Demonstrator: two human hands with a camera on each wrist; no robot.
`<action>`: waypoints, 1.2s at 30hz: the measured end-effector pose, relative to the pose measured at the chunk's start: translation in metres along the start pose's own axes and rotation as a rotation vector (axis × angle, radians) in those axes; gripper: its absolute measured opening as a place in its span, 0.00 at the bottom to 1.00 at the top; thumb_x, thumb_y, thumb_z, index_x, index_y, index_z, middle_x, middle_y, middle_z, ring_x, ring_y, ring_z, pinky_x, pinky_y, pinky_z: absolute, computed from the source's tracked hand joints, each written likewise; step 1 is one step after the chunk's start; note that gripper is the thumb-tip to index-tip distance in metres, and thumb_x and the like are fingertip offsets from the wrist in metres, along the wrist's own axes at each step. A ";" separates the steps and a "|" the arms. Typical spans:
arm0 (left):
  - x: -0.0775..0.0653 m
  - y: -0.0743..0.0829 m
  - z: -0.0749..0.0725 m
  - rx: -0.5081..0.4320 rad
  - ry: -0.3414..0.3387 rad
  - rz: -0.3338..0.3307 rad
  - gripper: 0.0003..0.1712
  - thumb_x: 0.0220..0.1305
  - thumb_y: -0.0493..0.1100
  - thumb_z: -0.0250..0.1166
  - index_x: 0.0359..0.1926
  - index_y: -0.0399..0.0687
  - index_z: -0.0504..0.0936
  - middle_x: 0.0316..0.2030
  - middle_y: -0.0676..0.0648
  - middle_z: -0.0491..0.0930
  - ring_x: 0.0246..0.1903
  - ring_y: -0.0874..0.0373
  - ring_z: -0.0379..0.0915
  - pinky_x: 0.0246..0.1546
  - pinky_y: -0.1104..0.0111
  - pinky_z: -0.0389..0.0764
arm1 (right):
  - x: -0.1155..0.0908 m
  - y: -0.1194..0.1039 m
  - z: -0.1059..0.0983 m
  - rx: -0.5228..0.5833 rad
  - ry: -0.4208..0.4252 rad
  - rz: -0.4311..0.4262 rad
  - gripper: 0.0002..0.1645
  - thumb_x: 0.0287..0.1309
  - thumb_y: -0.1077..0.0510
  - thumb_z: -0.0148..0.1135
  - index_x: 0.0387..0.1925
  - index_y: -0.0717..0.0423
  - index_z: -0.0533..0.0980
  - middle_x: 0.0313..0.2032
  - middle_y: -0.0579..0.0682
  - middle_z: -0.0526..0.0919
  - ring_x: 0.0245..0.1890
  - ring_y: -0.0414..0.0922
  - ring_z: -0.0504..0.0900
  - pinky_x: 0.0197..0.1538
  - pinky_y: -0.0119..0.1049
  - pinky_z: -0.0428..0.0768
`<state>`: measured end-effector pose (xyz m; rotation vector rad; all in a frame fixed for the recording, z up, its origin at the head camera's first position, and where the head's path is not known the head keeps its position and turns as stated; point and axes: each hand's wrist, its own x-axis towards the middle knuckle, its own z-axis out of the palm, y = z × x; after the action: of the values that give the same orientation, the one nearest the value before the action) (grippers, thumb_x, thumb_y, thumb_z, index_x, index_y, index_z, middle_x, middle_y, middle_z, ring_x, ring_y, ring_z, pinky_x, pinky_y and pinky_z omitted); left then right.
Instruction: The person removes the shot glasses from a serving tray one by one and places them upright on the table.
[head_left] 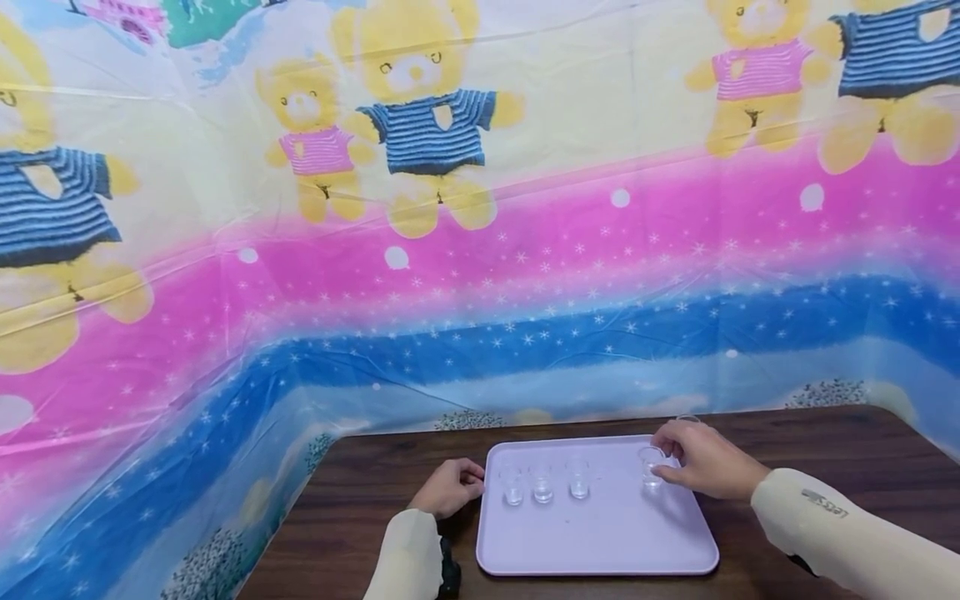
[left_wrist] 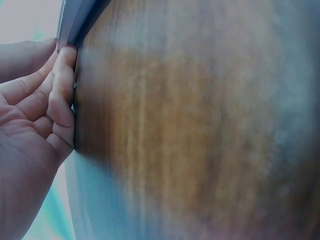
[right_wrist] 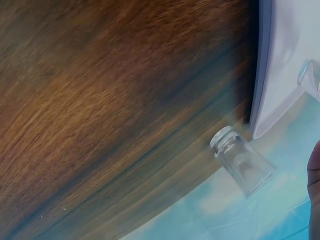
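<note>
Near the far right corner of the lilac tray (head_left: 592,542), my right hand (head_left: 705,462) holds a small clear shot glass (head_left: 651,468) between thumb and fingers. Its rim also shows at the edge of the right wrist view. Three more clear glasses (head_left: 542,485) stand upright in a row on the tray's left half. My left hand (head_left: 448,487) is at the tray's left edge; in the left wrist view thumb and curled fingers (left_wrist: 62,85) pinch the tray rim (left_wrist: 75,22). Another clear glass (right_wrist: 245,162) stands on the table just outside the tray, mostly hidden behind my right hand in the head view.
The dark wood table (head_left: 360,517) carries the tray, and its far edge runs close behind it. A patterned cloth (head_left: 525,250) with bears and pink and blue bands hangs behind the table and down its left side.
</note>
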<state>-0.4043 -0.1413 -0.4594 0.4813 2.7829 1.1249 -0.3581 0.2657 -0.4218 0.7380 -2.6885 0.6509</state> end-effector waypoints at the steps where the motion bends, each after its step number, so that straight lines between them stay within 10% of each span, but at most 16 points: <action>1: 0.000 0.000 0.000 0.002 0.000 0.002 0.09 0.62 0.37 0.63 0.43 0.41 0.79 0.32 0.50 0.76 0.33 0.56 0.71 0.39 0.60 0.75 | -0.001 0.001 -0.001 0.006 -0.002 0.004 0.15 0.48 0.54 0.73 0.37 0.53 0.78 0.28 0.41 0.74 0.28 0.40 0.72 0.30 0.33 0.72; 36: -0.002 0.001 0.000 0.012 0.002 0.003 0.09 0.63 0.37 0.62 0.44 0.40 0.78 0.33 0.49 0.76 0.33 0.55 0.71 0.40 0.58 0.75 | -0.044 0.050 -0.020 0.002 0.006 0.166 0.17 0.47 0.55 0.72 0.36 0.60 0.78 0.26 0.40 0.76 0.26 0.35 0.73 0.29 0.33 0.74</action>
<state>-0.4027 -0.1411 -0.4593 0.4866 2.7927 1.1108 -0.3460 0.3324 -0.4380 0.5154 -2.7644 0.6933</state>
